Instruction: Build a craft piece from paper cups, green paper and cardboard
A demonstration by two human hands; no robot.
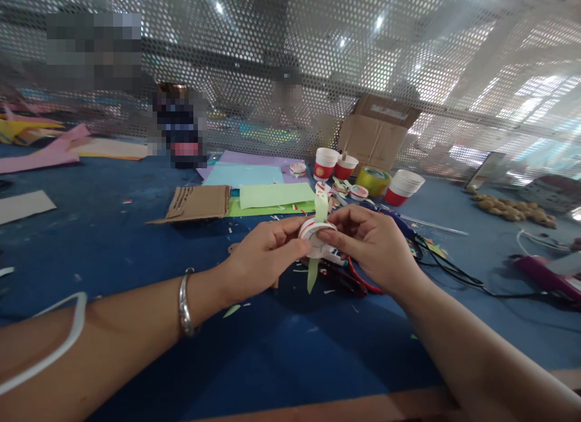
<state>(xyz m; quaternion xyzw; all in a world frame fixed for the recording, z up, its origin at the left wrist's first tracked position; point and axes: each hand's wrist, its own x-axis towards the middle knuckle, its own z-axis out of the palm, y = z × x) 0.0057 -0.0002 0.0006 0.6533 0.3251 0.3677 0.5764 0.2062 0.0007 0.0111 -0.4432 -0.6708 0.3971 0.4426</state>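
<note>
Sitting between both hands just right of the frame's centre, a small round white paper piece [315,245] with a red-striped rim looks like the cut base of a paper cup. One pale green strip [321,207] sticks up from it and a pointed green tip [312,276] hangs below, so the long axis of the whole runs nearly upright in the frame, crosswise to the line between the hands. The left hand [265,252] pinches its left edge, thumb in front and fingers behind; the right hand [374,240] closes on the right edge, thumb on the near face, other fingers curled. Neither hand is clearly nearer, as both touch it, and it appears to be held above the blue table [272,364]. Beneath the right hand lies a red-and-dark item [351,283], too hidden to name. Beyond, at centre, are light green paper [276,195] and corrugated cardboard [200,202]; right of those stand red-and-white paper cups [325,163] and a yellow-green tape roll [373,180]. Perforated sheeting [227,28] fills the top of the frame.
</note>
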